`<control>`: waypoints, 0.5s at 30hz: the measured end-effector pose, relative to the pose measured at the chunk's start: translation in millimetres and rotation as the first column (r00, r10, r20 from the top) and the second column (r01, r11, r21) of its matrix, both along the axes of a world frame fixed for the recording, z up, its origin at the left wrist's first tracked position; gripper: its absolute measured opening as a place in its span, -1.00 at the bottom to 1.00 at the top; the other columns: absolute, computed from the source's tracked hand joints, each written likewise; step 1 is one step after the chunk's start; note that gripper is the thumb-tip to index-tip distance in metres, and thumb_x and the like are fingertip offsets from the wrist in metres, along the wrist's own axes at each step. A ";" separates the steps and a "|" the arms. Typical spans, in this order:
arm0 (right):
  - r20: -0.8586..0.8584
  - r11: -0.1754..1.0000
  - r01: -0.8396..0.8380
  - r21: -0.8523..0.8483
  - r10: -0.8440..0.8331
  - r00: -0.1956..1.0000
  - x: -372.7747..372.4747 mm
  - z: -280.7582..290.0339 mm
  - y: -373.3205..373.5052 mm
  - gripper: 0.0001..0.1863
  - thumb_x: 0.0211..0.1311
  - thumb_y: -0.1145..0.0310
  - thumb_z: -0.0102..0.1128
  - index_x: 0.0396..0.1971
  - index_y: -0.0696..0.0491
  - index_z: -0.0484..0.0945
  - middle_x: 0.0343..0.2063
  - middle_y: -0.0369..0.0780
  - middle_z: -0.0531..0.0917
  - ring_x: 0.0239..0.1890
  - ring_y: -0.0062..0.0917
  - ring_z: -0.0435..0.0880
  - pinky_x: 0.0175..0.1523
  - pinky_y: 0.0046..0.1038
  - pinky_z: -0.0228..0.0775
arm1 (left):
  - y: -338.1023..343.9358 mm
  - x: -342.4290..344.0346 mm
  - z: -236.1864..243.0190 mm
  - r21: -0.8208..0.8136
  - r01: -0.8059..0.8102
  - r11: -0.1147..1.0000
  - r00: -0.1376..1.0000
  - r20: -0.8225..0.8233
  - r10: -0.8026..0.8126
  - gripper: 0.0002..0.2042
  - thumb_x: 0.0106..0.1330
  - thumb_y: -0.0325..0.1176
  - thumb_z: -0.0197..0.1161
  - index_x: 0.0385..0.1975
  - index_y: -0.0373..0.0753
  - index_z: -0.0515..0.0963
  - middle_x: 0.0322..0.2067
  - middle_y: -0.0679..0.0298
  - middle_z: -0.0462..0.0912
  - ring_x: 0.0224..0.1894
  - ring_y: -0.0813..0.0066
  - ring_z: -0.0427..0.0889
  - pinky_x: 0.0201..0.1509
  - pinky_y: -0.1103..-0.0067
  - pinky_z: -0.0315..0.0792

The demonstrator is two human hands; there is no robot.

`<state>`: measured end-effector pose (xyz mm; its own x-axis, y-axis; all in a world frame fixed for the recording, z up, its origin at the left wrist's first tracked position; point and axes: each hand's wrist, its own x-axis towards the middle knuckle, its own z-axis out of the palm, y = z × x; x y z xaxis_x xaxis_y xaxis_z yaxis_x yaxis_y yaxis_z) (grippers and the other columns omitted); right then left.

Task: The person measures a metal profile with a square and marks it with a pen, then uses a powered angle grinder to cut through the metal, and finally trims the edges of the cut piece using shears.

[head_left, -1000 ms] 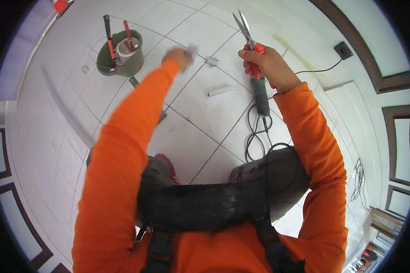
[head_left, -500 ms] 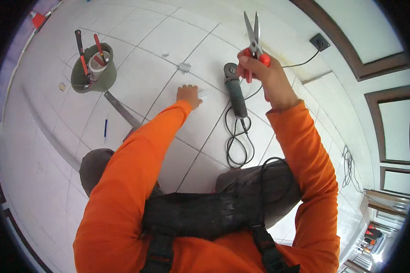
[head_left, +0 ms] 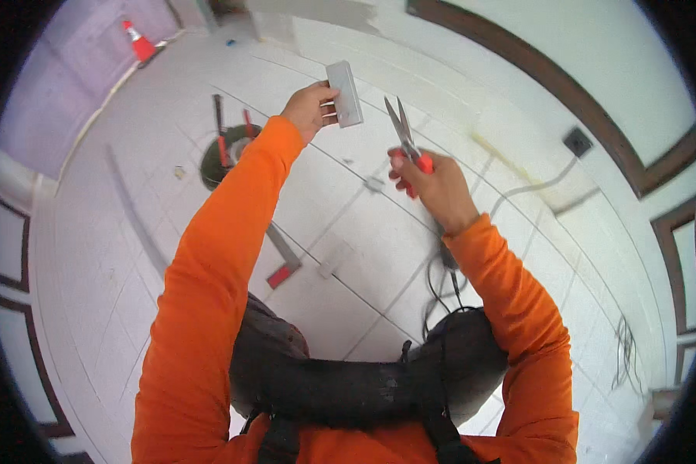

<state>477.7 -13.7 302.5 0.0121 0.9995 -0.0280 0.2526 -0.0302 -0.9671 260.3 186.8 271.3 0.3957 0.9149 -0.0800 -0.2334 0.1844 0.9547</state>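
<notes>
My left hand (head_left: pixel 314 108) is raised away from the floor, its thumb and fingers gripping a flat, pale grey rectangular piece (head_left: pixel 345 94) by the left side. To its right, my right hand (head_left: pixel 435 179) is closed around the red handles of a pair of scissors (head_left: pixel 403 138). Their metal blades point up and stand slightly apart, a short way from the grey piece and not touching it. Below my right hand, an angle grinder (head_left: pixel 446 254) lies on the floor, mostly hidden behind the hand and sleeve.
A dark green bucket (head_left: pixel 211 164) with red-and-black handled tools stands left, partly behind my left sleeve. A carpenter's square (head_left: pixel 284 249) and a small pale piece (head_left: pixel 336 259) lie on white tiles. A wall outlet (head_left: pixel 578 142) is at right, an orange cone (head_left: pixel 139 45) far left.
My left hand has risen from the floor and now holds the grey piece up. The scissors remain in my right hand, lower in view. The view has shifted, showing more of the far floor.
</notes>
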 end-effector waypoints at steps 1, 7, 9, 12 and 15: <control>-0.006 0.999 -0.028 0.031 0.028 1.000 -8.5 2.7 3.1 -0.55 0.28 0.07 0.27 -0.09 0.17 0.66 -0.48 -0.28 0.64 -0.40 -0.62 0.58 -0.20 -0.52 0.44 | -5.6 -12.6 27.7 0.031 -0.028 0.999 1.000 -0.006 0.028 -0.51 0.40 -0.18 0.22 0.23 -0.30 0.36 -0.02 0.19 0.55 -0.04 0.36 0.58 0.17 0.36 0.44; -0.138 0.950 -0.311 -0.013 0.306 0.942 -69.5 -11.9 13.9 -0.64 0.30 0.13 0.21 -0.23 0.19 0.61 -0.51 -0.29 0.60 -0.44 -0.62 0.54 -0.26 -0.51 0.41 | -76.0 -74.0 88.7 0.149 -0.285 0.947 0.958 0.065 0.279 -0.58 0.40 -0.20 0.27 0.11 -0.33 0.39 -0.06 0.21 0.56 -0.04 0.34 0.58 0.13 0.37 0.48; -0.179 0.941 -0.334 -0.045 0.321 0.930 -77.2 -7.4 13.6 -0.70 0.29 0.18 0.19 -0.26 0.16 0.57 -0.53 -0.30 0.57 -0.45 -0.63 0.53 -0.28 -0.53 0.41 | -94.1 -83.9 91.8 0.099 -0.234 0.967 0.964 0.154 0.217 -0.60 0.37 -0.24 0.31 0.08 -0.30 0.41 -0.05 0.23 0.58 0.01 0.37 0.58 0.12 0.38 0.46; -0.240 0.932 -0.362 -0.037 0.343 0.908 -78.4 -0.5 13.6 -0.73 0.29 0.23 0.17 -0.26 0.15 0.55 -0.54 -0.31 0.55 -0.45 -0.64 0.52 -0.29 -0.55 0.39 | -101.8 -90.5 97.1 0.174 -0.223 0.959 0.966 0.172 0.193 -0.60 0.37 -0.24 0.31 0.09 -0.29 0.42 -0.03 0.22 0.59 0.04 0.37 0.58 0.17 0.35 0.45; -0.214 0.914 -0.404 -0.036 0.388 0.896 -78.0 2.4 15.8 -0.75 0.29 0.25 0.16 -0.26 0.15 0.54 -0.53 -0.32 0.55 -0.45 -0.65 0.52 -0.30 -0.56 0.38 | -103.2 -88.5 95.6 0.225 -0.185 0.956 0.976 0.158 0.152 -0.59 0.36 -0.24 0.31 0.10 -0.31 0.43 -0.03 0.22 0.59 0.05 0.37 0.58 0.20 0.34 0.45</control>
<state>399.7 2.0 304.8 -0.3984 0.9149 -0.0657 0.0627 -0.0443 -0.9970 171.8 83.5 366.9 0.2259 0.9551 0.1916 -0.3731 -0.0969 0.9227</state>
